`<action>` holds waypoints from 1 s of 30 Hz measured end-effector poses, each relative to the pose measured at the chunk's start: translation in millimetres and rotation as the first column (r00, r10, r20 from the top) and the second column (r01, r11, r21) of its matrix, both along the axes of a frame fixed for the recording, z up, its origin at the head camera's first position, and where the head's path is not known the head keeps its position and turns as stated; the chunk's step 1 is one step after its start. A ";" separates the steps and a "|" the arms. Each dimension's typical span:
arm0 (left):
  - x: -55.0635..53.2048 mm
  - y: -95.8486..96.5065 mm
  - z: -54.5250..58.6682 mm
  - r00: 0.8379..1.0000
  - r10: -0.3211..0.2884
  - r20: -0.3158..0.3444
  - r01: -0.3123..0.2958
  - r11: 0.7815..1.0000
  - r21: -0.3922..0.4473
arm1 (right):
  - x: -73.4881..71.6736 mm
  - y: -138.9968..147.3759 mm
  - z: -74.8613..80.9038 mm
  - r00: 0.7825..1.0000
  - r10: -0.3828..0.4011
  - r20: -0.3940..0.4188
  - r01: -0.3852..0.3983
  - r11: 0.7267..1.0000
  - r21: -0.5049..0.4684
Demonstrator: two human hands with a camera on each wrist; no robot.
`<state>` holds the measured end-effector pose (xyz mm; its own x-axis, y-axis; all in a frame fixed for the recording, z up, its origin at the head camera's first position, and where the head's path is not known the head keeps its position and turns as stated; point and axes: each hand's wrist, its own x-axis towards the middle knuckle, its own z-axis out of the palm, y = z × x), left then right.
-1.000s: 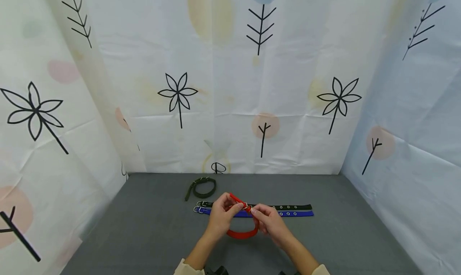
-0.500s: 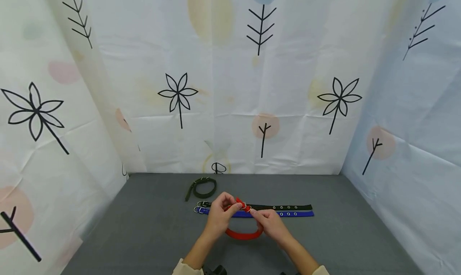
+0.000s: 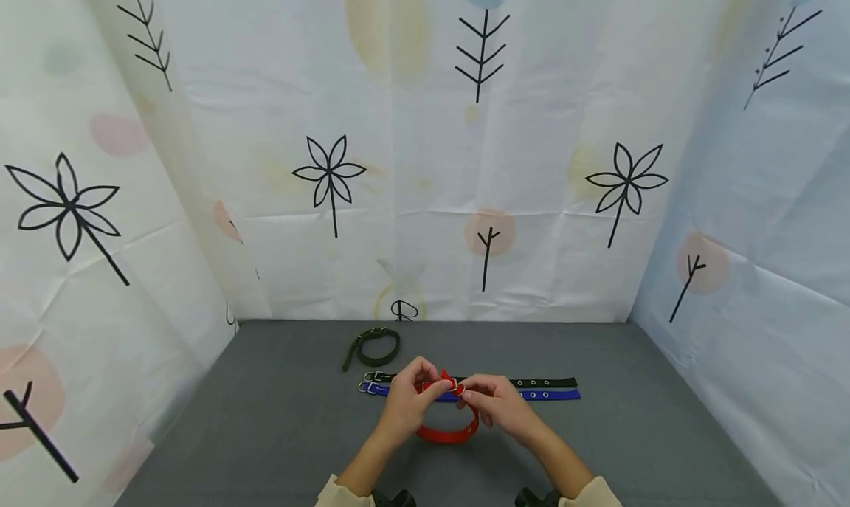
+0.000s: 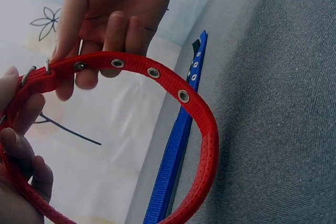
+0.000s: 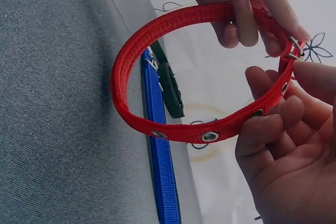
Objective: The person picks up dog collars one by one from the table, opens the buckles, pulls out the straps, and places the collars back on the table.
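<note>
A red collar (image 3: 448,436) with metal eyelets is bent into a loop between my two hands, held above the table. My left hand (image 3: 406,400) pinches it at the buckle side, thumb on top. Across from it my right hand (image 3: 498,404) pinches the strap right beside the metal ring. In the right wrist view the buckle (image 5: 295,48) lies between both thumbs, with the strap running through it. Eyelets (image 4: 153,73) line the band in the left wrist view. The loop's lower part hangs free toward me.
Behind the hands a blue collar (image 3: 551,395) lies flat, alongside a black collar (image 3: 547,382). Farther back on the left is a coiled dark green collar (image 3: 377,361). The grey table (image 3: 279,433) is enclosed by patterned cloth (image 3: 425,263) at the back and sides.
The red strap's end, sticking up long at first, has drawn in shorter near the left fingers. My right hand shifted slightly on the strap; the left stayed nearly in place.
</note>
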<state>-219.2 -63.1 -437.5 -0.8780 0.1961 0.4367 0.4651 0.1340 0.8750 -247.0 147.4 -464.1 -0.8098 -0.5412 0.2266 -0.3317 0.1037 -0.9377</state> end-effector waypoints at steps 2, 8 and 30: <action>-0.1 0.1 0.4 1.000 0.006 -0.019 -0.006 1.000 -0.009 | -0.3 0.6 0.0 1.000 0.007 0.023 -0.006 1.000 -0.011; -3.5 -1.0 -3.4 0.999 0.006 -0.033 -0.007 1.000 -0.023 | 7.8 -1.2 12.0 0.999 0.011 0.053 -0.009 0.999 -0.036; -14.7 -16.4 -12.7 0.994 -0.110 -0.008 0.109 0.992 -0.067 | 4.4 15.6 -0.8 0.994 -0.065 -0.086 0.068 0.997 0.031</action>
<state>-233.8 -79.5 -450.1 -0.8446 0.3194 0.4297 0.4903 0.1392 0.8603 -242.6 163.0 -464.9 -0.8228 -0.4954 0.2784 -0.4013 0.1597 -0.9019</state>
